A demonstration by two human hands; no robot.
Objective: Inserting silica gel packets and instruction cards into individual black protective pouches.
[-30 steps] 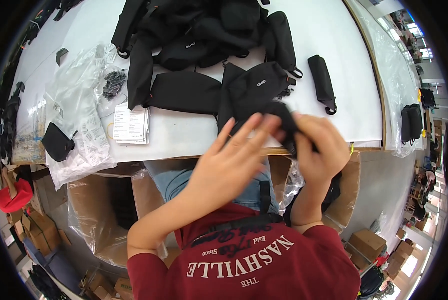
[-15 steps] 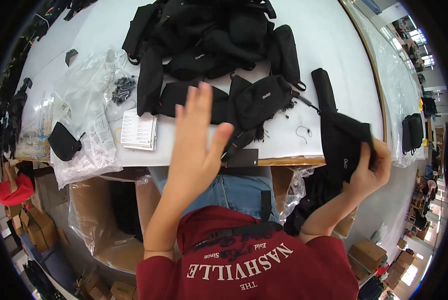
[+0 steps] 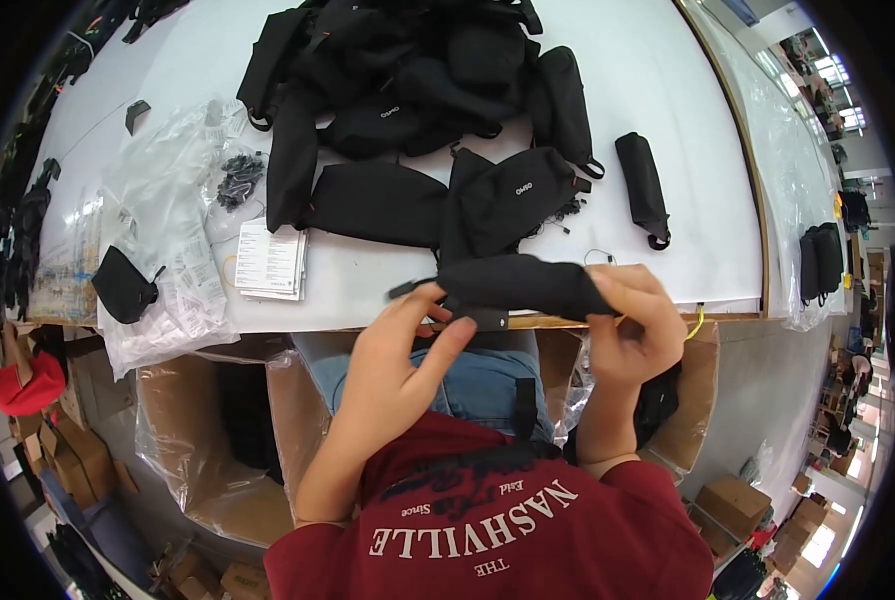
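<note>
A long black zip pouch (image 3: pixel 523 283) is held level above the table's near edge. My right hand (image 3: pixel 640 315) grips its right end between thumb and fingers. At the other end is my left hand (image 3: pixel 398 350), its fingers curled near the pouch's strap and the thumb standing apart; no firm hold shows. Under the pouch, a dark card (image 3: pixel 490 319) lies at the table edge, partly covered. Just beyond are a black pouch with white lettering (image 3: pixel 513 200) and a plain black pouch (image 3: pixel 380 203). One more slim pouch (image 3: pixel 643 185) lies to the right.
A heap of black pouches (image 3: pixel 408 70) fills the far middle of the white table (image 3: pixel 688 100). To the left are white printed sheets (image 3: pixel 271 262), a bundle of black cords (image 3: pixel 240 180), clear plastic bags (image 3: pixel 173 240) and a small black pouch (image 3: pixel 125 285). Plastic-lined cartons (image 3: pixel 208 430) stand below.
My right hand has brought a pouch from the right to the middle, turned level. My left hand has lowered to its left end. The slim pouch at right now lies separate.
</note>
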